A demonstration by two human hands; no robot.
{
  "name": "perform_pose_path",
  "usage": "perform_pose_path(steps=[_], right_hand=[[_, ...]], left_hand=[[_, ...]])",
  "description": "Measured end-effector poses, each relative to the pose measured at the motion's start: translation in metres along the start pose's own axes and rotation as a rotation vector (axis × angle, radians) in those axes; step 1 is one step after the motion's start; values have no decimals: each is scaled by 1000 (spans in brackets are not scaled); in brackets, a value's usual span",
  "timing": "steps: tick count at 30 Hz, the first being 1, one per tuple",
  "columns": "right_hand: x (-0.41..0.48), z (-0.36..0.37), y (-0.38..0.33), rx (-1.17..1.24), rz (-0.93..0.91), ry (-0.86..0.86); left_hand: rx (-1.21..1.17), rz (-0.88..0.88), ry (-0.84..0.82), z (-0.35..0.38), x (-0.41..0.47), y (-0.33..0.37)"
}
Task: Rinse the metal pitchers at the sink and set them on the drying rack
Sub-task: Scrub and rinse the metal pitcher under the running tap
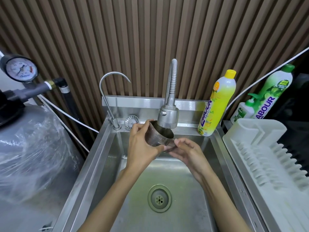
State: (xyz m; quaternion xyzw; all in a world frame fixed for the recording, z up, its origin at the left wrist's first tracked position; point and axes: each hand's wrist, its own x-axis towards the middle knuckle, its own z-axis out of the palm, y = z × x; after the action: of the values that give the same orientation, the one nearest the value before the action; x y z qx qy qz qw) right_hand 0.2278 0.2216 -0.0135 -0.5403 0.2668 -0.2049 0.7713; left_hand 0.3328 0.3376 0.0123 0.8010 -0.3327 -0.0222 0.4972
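A small dark metal pitcher point(156, 136) is held tilted over the steel sink point(103, 148), its mouth right under the flexible faucet's spray head point(168, 117). My left hand point(142, 144) wraps around the pitcher's left side and rim. My right hand point(185, 151) grips its lower right end from below. Whether water runs into the pitcher is hard to tell. The white plastic drying rack point(260, 148) stands to the right of the sink with nothing on it.
A thin gooseneck tap point(108, 91) and a loose strainer point(131, 122) sit at the sink's back left. Yellow point(217, 104) and green point(274, 87) detergent bottles stand at back right. A wrapped grey tank point(30, 148) with a pressure gauge point(20, 69) is left. The drain point(159, 198) lies below.
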Motion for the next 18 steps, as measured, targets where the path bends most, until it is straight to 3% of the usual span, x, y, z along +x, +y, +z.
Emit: perform_pose_path(steps=[5, 10, 15, 18], right_hand=[[-5, -2, -12, -142, -22, 119], [-11, -11, -36, -390, -78, 235], [-20, -8, -49, -803, -267, 315], [-14, -7, -41, -662, -320, 241]], left_hand=[[28, -132, -76, 2, 0, 5], [-277, -270, -176, 12, -4, 3], [-538, -347, -282, 29, -3, -13], [-572, -261, -187, 35, 2, -12]])
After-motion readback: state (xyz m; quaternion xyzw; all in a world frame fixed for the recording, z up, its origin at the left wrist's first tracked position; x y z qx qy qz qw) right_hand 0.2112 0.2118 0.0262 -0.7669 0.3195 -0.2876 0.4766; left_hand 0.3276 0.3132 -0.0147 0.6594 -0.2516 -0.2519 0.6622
